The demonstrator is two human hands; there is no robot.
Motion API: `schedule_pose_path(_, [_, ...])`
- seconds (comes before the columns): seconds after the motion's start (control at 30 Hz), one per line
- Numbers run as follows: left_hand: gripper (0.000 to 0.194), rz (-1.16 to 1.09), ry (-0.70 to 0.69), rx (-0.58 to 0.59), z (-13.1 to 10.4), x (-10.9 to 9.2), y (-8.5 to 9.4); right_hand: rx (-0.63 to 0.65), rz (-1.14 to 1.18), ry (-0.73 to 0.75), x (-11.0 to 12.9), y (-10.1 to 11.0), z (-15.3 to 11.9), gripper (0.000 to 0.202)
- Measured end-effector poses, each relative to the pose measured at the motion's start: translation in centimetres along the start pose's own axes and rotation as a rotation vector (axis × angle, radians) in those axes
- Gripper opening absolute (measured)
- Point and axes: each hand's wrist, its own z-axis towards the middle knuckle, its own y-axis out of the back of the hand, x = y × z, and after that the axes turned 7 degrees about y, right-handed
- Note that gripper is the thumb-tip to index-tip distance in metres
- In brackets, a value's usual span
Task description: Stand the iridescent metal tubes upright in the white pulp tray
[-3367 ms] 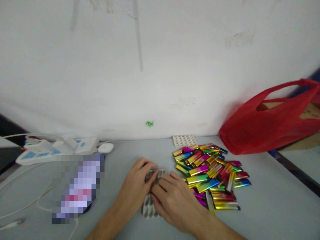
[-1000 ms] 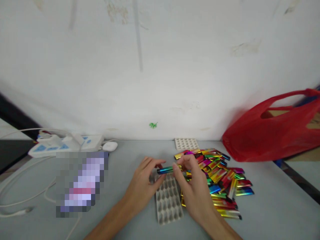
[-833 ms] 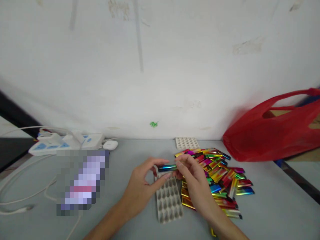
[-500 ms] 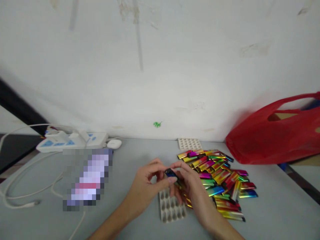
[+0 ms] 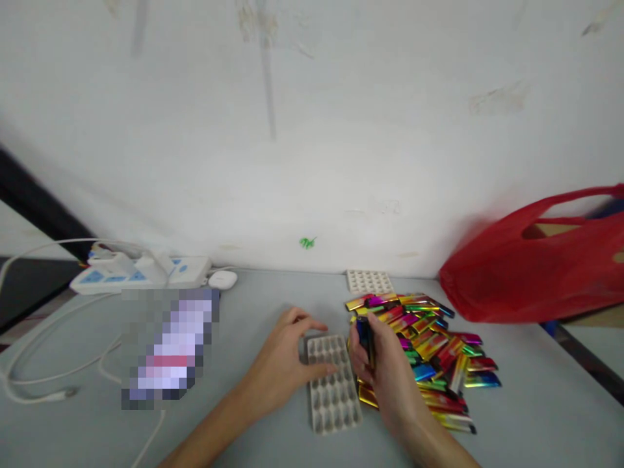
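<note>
A grey tray with rows of small hollows (image 5: 334, 406) lies on the grey table in front of me. My left hand (image 5: 297, 354) is at the tray's left edge, thumb and fingers apart, holding nothing, its thumb over the hollows. To the right of the tray, my right hand (image 5: 377, 357) is wrapped round a dark, shiny lighter (image 5: 363, 330), held upright with its top showing. Behind and beside that hand spreads a pile of shiny multicoloured lighters (image 5: 433, 344), partly hidden by it.
A second pale tray (image 5: 369, 281) lies by the wall. On the right stands a red bag (image 5: 526, 279). At the left are a power strip (image 5: 185, 273), a white case (image 5: 223, 279), a pixelated phone (image 5: 178, 338) and white cables (image 5: 36, 396).
My hands have moved apart. My left hand has let go of the dark lighter and opened, while my right hand has drawn it to the right. More of the near tray shows.
</note>
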Motion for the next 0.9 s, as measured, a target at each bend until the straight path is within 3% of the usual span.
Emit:
schedule_pose_path(0.1, [0.039,0.031,0.018,0.070,0.1,0.1,0.1,0.045,0.142,-0.109,0.8,-0.6,-0.3,0.061])
schedule_pose_path(0.27, [0.037,0.040,-0.004,0.114,0.4,0.4,0.8,0.199,0.324,-0.289,1.6,-1.1,-1.1,0.060])
schedule_pose_path(0.37, [0.035,0.039,-0.009,0.131,0.5,0.3,1.1,0.237,0.338,-0.282,1.7,-1.2,-1.4,0.058])
schedule_pose_path(0.57, [0.038,0.031,0.025,0.122,0.4,0.0,1.1,0.165,0.173,-0.161,1.2,-1.0,-1.0,0.059])
schedule_pose_path(0.7, [0.036,0.035,0.023,0.111,0.3,-0.1,1.1,0.078,-0.164,0.083,0.6,-0.7,-1.0,0.054])
schedule_pose_path(0.83, [0.033,0.030,0.009,0.078,0.3,-0.1,0.9,0.101,-0.857,0.445,0.1,-0.3,-1.4,0.022])
schedule_pose_path(0.9, [0.033,0.028,0.015,0.029,0.3,-0.1,0.7,0.149,-1.170,0.611,-0.2,0.2,-1.1,0.024])
